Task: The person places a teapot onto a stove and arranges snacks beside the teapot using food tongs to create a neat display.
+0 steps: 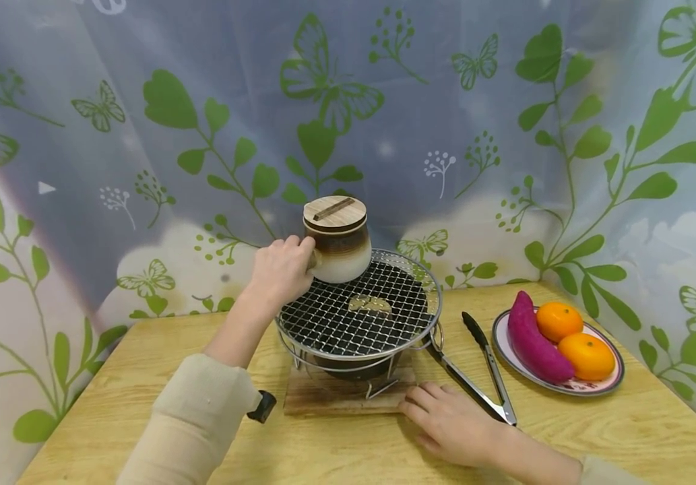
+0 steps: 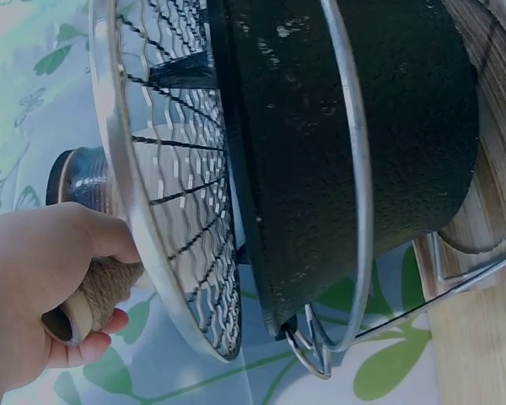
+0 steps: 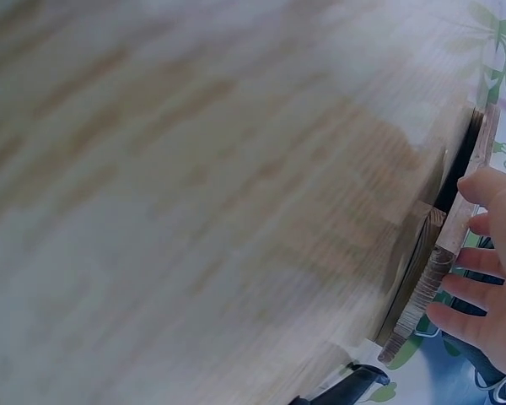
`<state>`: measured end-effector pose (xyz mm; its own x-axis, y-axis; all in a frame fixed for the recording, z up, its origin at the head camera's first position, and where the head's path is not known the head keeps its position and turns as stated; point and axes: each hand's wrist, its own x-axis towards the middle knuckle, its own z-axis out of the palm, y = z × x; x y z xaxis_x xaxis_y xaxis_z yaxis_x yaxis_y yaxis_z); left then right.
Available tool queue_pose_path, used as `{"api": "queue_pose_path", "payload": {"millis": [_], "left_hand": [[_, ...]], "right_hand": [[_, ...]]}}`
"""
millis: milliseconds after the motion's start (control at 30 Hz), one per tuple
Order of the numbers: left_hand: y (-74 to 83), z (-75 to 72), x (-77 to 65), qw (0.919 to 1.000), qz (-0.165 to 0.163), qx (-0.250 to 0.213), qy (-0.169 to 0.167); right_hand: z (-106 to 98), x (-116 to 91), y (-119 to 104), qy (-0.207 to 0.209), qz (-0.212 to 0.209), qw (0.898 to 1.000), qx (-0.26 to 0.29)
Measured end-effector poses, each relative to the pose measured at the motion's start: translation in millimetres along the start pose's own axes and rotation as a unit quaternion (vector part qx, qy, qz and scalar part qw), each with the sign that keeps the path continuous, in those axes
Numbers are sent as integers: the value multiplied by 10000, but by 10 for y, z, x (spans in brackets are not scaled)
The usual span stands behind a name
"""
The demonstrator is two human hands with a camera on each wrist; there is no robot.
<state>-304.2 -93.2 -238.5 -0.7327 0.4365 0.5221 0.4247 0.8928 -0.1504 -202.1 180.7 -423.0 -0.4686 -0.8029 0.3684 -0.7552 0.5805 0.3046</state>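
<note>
My left hand grips the side handle of a ceramic pot, brown at the top and cream below, with a flat wooden lid. Twine wraps that handle in the left wrist view. The pot is upright at the back left of a round wire grill mesh; whether it touches the wires I cannot tell. Under the mesh is a black stove bowl in a wire stand, on a wooden board. My right hand rests at the board's front right corner, its fingers loosely extended.
Metal tongs with black tips lie right of the stove, close to my right hand. Farther right, a plate holds a purple sweet potato and two oranges. A leaf-patterned cloth hangs behind the wooden table.
</note>
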Motion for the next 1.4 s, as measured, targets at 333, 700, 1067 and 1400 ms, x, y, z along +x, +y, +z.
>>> {"api": "queue_pose_path", "payload": {"millis": [333, 700, 1067, 1400], "left_hand": [[-5, -39, 19, 9996, 80, 96, -242], [-91, 12, 13, 9982, 510, 302, 4], [-159, 47, -4, 9968, 698, 341, 175], [-234, 70, 24, 9933, 1024, 417, 329]], "right_hand": [[-19, 0, 26, 66, -23, 10000, -3], [-32, 4, 23, 89, -51, 9999, 17], [13, -8, 14, 73, -7, 10000, 48], [6, -16, 13, 72, -4, 10000, 22]]}}
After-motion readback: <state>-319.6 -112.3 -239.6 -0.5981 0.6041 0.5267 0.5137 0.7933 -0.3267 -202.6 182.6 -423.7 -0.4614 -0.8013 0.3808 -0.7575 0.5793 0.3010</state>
